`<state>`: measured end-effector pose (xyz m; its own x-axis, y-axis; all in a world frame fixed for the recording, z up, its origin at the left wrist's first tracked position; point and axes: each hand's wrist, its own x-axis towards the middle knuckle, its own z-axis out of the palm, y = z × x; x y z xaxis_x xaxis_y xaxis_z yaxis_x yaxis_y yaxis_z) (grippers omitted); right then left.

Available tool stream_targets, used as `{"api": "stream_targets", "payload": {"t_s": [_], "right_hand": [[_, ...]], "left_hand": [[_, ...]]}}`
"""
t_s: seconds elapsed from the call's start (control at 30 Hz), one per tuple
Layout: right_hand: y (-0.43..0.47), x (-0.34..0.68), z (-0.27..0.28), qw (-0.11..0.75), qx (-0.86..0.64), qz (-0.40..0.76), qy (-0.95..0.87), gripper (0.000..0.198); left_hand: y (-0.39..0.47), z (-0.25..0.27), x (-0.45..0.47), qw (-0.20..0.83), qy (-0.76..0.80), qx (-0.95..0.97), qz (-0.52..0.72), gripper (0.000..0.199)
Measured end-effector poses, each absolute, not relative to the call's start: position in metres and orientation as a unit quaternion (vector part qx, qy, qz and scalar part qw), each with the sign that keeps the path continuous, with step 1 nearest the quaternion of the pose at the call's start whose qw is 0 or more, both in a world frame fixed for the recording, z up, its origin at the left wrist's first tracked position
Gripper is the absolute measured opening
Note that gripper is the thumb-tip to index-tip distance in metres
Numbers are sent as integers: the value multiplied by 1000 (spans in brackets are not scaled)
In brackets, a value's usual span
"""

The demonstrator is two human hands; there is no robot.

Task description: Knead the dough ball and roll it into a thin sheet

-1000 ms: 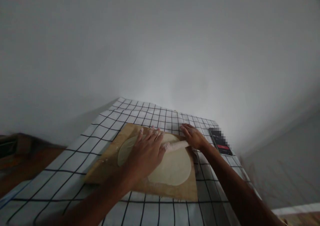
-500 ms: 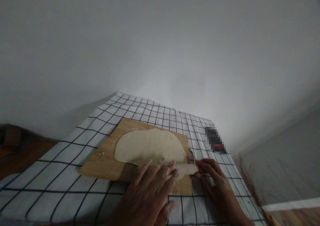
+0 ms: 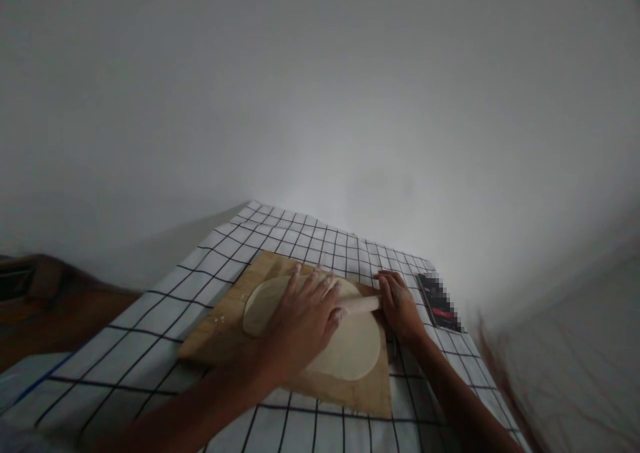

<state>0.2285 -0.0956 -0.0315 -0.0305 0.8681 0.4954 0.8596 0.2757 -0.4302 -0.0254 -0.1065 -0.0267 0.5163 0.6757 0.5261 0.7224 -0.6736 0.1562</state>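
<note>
A flat, pale sheet of dough (image 3: 350, 351) lies on a wooden board (image 3: 220, 323). Across the dough's far part rests a pale rolling pin (image 3: 361, 304), its left stretch hidden under my left hand (image 3: 309, 313). That hand lies flat over the pin, its floury fingers stretched out and spread towards the board's far edge. My right hand (image 3: 397, 304) is closed round the pin's right end, just past the board's right edge.
A white cloth with black grid lines (image 3: 285, 426) covers the table. A dark, blurred-out flat item (image 3: 440, 303) lies near the table's right edge. A plain wall (image 3: 320, 106) stands behind. Brown furniture (image 3: 45, 286) shows at far left.
Both hands and the rolling pin have moved away from me, from the dough's near part to its far part. More of the dough's near side shows. The view has shifted slightly.
</note>
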Motion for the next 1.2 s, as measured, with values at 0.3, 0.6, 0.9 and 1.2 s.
{"api": "stream_targets", "payload": {"t_s": [0.3,0.6,0.9,1.2], "right_hand": [[2,227,-29,266,-555,20,-788,38],[-67,245,-33,238,-533,34,-811,49],[-198,253,-45,287,-605,78,-739,43],[-191,246,-49,302,-594,75,-742,42]], "left_hand": [[-49,-26,-27,50,-467,-832,-295,37],[-94,-32,-16,50,-437,-844,-306,43],[-178,-48,-34,120,-328,-899,-263,61],[-167,-26,-41,105,-304,-916,-239,56]]}}
